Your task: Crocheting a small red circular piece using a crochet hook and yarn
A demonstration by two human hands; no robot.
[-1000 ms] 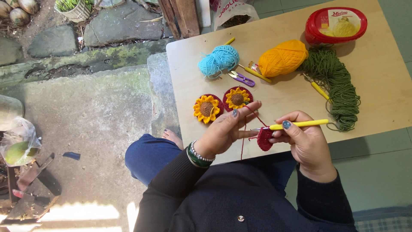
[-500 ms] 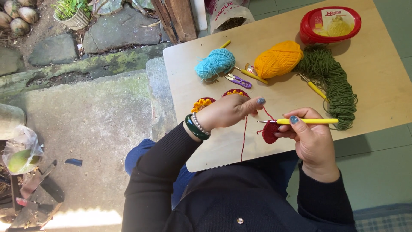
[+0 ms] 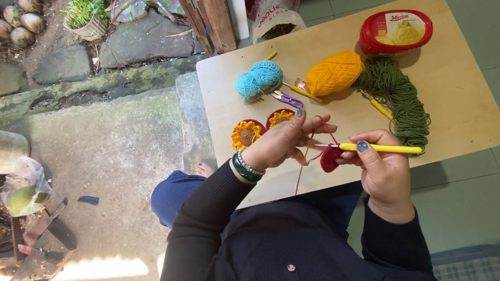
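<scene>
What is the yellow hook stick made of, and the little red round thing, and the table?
The crochet hook looks like smooth yellow plastic with a shiny metal tip. The red crochet piece looks like soft matte yarn, with visible stitches and a trailing strand. The table seems to be pale, smooth wood or plywood with faint grain.

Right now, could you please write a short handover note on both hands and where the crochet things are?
Right hand: grips the yellow crochet hook, its tip at the small red crochet piece.
Left hand: raised, fingers spread, red yarn running over them.
On the wooden table: two finished sunflower pieces, blue yarn ball, orange yarn ball, green yarn, purple snips, red tub.
Done: two sunflowers. Left: the red piece is small, still on the hook.
</scene>
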